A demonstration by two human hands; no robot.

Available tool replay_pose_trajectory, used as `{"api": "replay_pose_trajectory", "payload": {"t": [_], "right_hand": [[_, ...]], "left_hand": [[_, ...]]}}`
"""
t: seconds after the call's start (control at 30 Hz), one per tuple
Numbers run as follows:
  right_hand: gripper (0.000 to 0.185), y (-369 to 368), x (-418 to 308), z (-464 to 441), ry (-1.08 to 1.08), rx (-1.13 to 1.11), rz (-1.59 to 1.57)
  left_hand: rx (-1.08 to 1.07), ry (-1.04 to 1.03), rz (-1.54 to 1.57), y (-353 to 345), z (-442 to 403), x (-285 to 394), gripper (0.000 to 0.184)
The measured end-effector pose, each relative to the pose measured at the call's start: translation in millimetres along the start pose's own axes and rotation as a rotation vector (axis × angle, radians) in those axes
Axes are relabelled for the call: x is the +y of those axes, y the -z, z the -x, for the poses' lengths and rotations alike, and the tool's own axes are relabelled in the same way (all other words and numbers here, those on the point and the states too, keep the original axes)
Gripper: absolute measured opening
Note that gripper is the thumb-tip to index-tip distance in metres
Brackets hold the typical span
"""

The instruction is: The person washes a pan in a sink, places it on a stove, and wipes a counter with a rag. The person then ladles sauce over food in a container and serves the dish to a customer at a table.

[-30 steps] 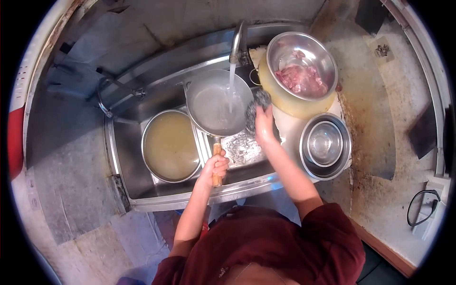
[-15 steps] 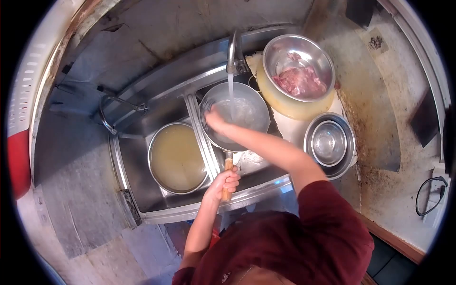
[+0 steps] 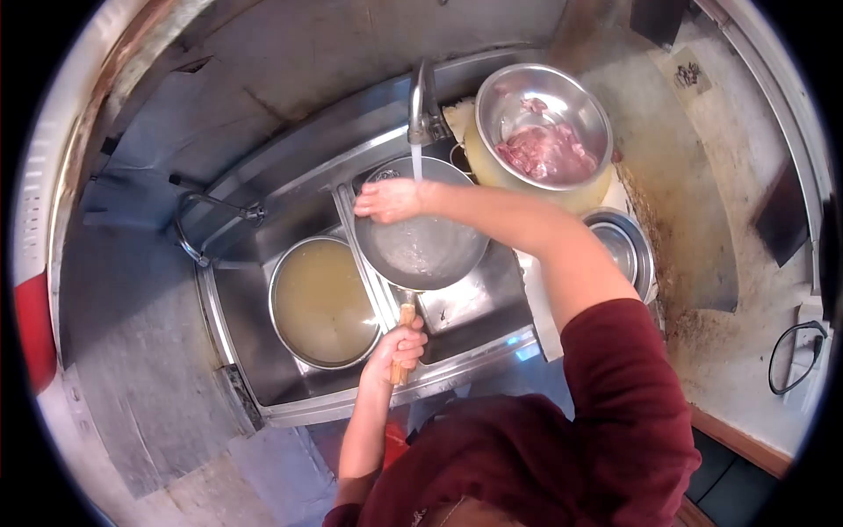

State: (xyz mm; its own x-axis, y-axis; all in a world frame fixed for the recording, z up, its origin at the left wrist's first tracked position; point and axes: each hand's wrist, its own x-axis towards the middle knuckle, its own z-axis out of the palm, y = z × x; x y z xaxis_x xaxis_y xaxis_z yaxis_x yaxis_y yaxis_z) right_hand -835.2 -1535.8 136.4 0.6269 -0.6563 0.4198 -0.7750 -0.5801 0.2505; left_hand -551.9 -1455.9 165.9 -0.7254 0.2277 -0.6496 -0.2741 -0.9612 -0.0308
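Note:
My left hand (image 3: 405,344) is wrapped round the wooden handle (image 3: 407,314) of a round metal pan (image 3: 439,250). The pan rests over the sink, and water from the faucet (image 3: 419,101) runs down into it. Over the pan's upper left part is my right hand (image 3: 386,200), palm down beside the stream. A dark wire scrubber (image 3: 387,175) shows partly just above its fingers, at the pan's rim. Most of the scrubber is hidden, and whether the fingers grip it is unclear.
Cloudy yellowish liquid fills a round pot (image 3: 323,303) in the left basin. At the right, a steel bowl of raw meat (image 3: 546,151) sits on a yellowish round base. Nested metal bowls (image 3: 622,249) stand below it, partly behind my right arm. A second tap (image 3: 189,230) is at the left.
My right hand has moved left from beside the pan, with the scrubber, into the pan and then up to its upper left. My left hand has kept hold of the handle.

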Motion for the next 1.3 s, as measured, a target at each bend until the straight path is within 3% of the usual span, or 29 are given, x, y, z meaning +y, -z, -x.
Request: {"api": "replay_pose_trajectory", "payload": {"t": [0.07, 0.13, 0.2, 0.27, 0.33, 0.4, 0.47, 0.6, 0.67, 0.73, 0.77, 0.8, 0.83, 0.87, 0.9, 0.97, 1.03, 1.07, 1.1, 1.13, 1.2, 1.23, 1.3], "right_hand": [[0.013, 20.2, 9.4, 6.8, 0.113, -0.141, 0.082], [0.018, -27.3, 16.4, 67.4, -0.061, 0.193, 0.348], [0.02, 16.2, -17.2, 75.7, -0.352, -0.492, 0.12], [0.021, 26.6, -58.7, 79.9, -0.602, -0.819, -0.092], [0.024, 62.5, -89.2, 44.7, -0.945, -1.058, -0.589], [0.028, 81.2, -108.8, 13.5, -1.017, -0.804, -0.879], [0.033, 22.2, -122.7, 1.3, -1.135, -0.402, -1.188], [0.045, -27.2, -79.7, -36.0, -1.702, 0.285, -1.25], [0.048, -19.0, -47.9, -32.4, -2.078, 0.613, -1.238], [0.049, -10.8, -51.4, -43.4, -2.077, 0.594, -1.127], [0.049, -8.9, -53.3, -45.4, -2.074, 0.587, -1.064], [0.049, -45.8, -66.2, -45.6, -1.851, 0.514, -0.894], [0.048, -23.9, -73.2, -47.1, -1.61, 0.266, -1.1], [0.045, -23.0, -90.7, -53.6, -1.363, 0.252, -1.018], [0.041, -16.1, -101.1, -38.3, -1.129, 0.04, -1.258], [0.035, 2.7, -105.1, -9.5, -0.764, -0.517, -1.246], [0.03, 6.2, -72.7, 22.5, -0.443, -0.866, -1.19], [0.029, -2.6, -55.0, 35.5, -0.486, -1.032, -1.011], [0.031, -6.9, -32.7, 35.7, -0.356, -1.202, -0.712], [0.025, -34.6, -22.7, 48.0, -0.837, -0.945, -0.738], [0.016, -40.6, -14.2, 42.5, -0.761, -0.624, -0.271], [0.013, -22.3, -11.2, 22.0, -0.221, -0.569, 0.166], [0.009, 4.6, -6.0, -7.2, 0.06, -0.219, 0.237]], "left_hand": [[-0.064, 0.004, 0.071, 8.2, 2.5, -3.7, 0.011], [-0.154, -0.002, 0.18, 14.6, 5.4, -1.5, 0.011], [-0.265, 0.004, 0.325, 17.6, 6.3, -0.2, 0.01], [-0.324, -0.025, 0.328, 15.4, 3.1, -1.2, 0.01], [-0.327, -0.032, 0.318, 14.6, 0.6, -3.0, 0.01], [-0.282, -0.019, 0.291, 12.3, -4.3, -3.9, 0.01], [-0.289, 0.001, 0.298, 8.3, -7.3, -10.3, 0.01], [-0.273, 0.005, 0.402, 8.8, -5.7, -23.6, 0.015], [-0.233, 0.011, 0.31, 3.4, 0.4, -20.7, 0.011], [-0.142, -0.007, 0.249, 4.0, 3.9, -22.3, 0.011], [-0.147, -0.005, 0.241, 3.8, 3.6, -22.0, 0.011], [-0.153, -0.001, 0.231, 3.3, 2.2, -20.7, 0.012], [-0.16, 0.002, 0.221, 2.7, 0.3, -18.9, 0.012], [-0.162, 0.007, 0.216, 3.3, -0.1, -19.4, 0.013], [-0.133, -0.016, 0.211, 4.1, 2.4, -17.7, 0.012], [-0.191, -0.011, 0.246, 9.7, 9.7, -12.2, 0.011], [-0.195, -0.026, 0.232, 12.9, 15.3, -10.1, 0.01], [-0.195, -0.028, 0.227, 15.2, 16.1, -11.0, 0.01], [-0.196, -0.03, 0.22, 17.5, 15.9, -11.4, 0.011], [-0.197, -0.033, 0.212, 18.4, 15.5, -11.6, 0.011], [-0.14, -0.029, 0.151, 13.4, 14.7, -10.9, 0.011], [-0.111, -0.024, 0.124, 11.0, 14.1, -11.4, 0.011], [-0.129, -0.014, 0.14, 8.9, 12.1, -12.1, 0.011]]}}
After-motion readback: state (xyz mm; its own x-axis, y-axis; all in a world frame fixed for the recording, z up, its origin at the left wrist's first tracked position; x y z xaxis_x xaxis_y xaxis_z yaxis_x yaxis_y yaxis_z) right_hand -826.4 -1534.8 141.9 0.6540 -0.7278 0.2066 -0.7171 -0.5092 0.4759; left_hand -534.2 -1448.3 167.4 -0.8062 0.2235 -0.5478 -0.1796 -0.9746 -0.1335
